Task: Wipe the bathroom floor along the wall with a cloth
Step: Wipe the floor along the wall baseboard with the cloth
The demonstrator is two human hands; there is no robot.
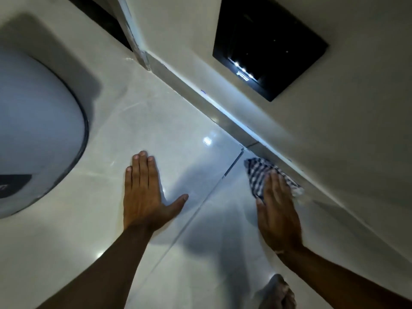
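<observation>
Floor (169,134) of glossy pale tile, with one grout line running diagonally between the two hands. Left hand (142,192) lies palm-down and flat on the tile, four fingers straight and together, thumb spread out to the side; it grips nothing. Right hand (278,210) is also palm-down, its fingers extended and pressed onto a blue-and-white checked cloth (260,170), which lies on the floor just beside the skirting (223,117) at the foot of the wall (334,152). The far edge of the cloth appears to touch the skirting (blur at the right hand makes actual contact uncertain). The fingers lie over the cloth rather than curling round it, so far as the blur allows.

Both forearms enter from the bottom edge. A black rectangular panel (269,45) is set in the wall above the skirting, with bright reflections on it. A large rounded white fixture (38,134) with a dark rim occupies the left side, well apart from the cloth. A bare foot (278,293) shows near the bottom edge.
</observation>
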